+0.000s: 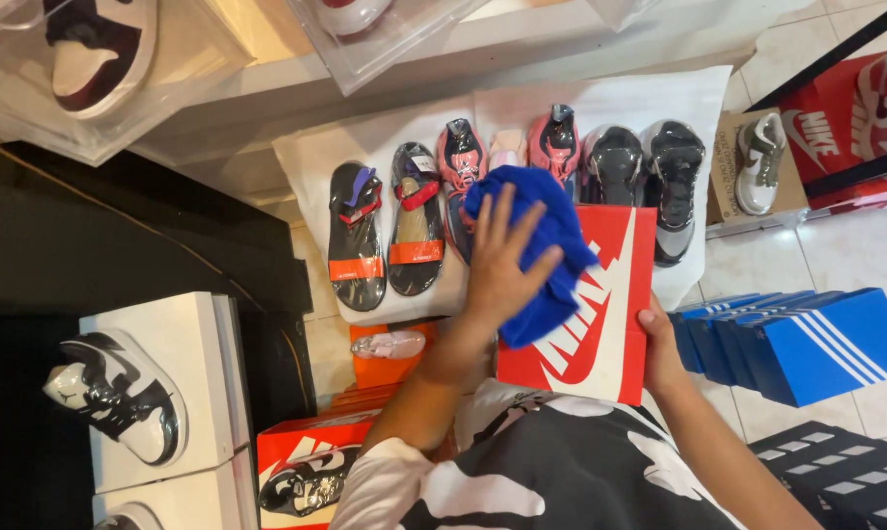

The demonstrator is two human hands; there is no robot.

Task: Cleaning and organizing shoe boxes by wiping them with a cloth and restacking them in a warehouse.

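A person in a black-and-white patterned shirt (561, 471) holds a red shoebox (600, 314) with a white curved mark against the chest. The left hand (502, 265), fingers spread flat rather than closed, presses a blue cloth (547, 231) onto the lid of the box, so the cloth lies between palm and cardboard. The right hand (659, 348) grips the box at its right lower edge, thumb on the lid, fingers hidden behind the side. The two hands are well apart, one on top of the box and one at its flank.

Beyond the box, on a white sheet (385, 147) spread over the floor, shoes lie in a row: a pair of black sandals with orange straps (385, 231), a pair of pink and black sneakers (507, 147) partly hidden by the cloth, and a pair of glossy black sneakers (650, 172). To the right stand blue shoeboxes with white stripes (807, 339). To the left, a black-and-white sneaker (120, 393) rests on a white box (198, 334). Near the left elbow sits another red box (306, 466) with a shoe on it, with an orange box (380, 368) behind it.
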